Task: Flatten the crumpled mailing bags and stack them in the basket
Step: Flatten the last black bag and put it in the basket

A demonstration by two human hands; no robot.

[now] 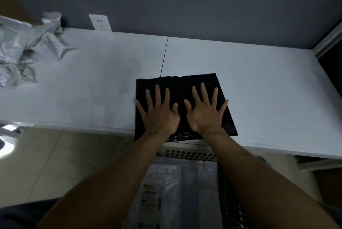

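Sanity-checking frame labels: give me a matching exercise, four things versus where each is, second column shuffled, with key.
1 black bag
2 crumpled bags
3 labelled bag
4 socket

A in the basket
B on the wall
C pressed flat under left hand and right hand
D at the table's left end

Pairs: 1-C, 2-D, 3-A, 4-B

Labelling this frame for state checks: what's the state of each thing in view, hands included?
Black bubble mailing bag: flat on the white table, near edge overhanging.
Left hand: open, fingers spread, pressing it.
Right hand: open, fingers spread, pressing it.
White perforated basket: holds flattened pale bags.
Silver-white mailing bags, table's left: crumpled, heaped.
White wall socket: nothing plugged in.
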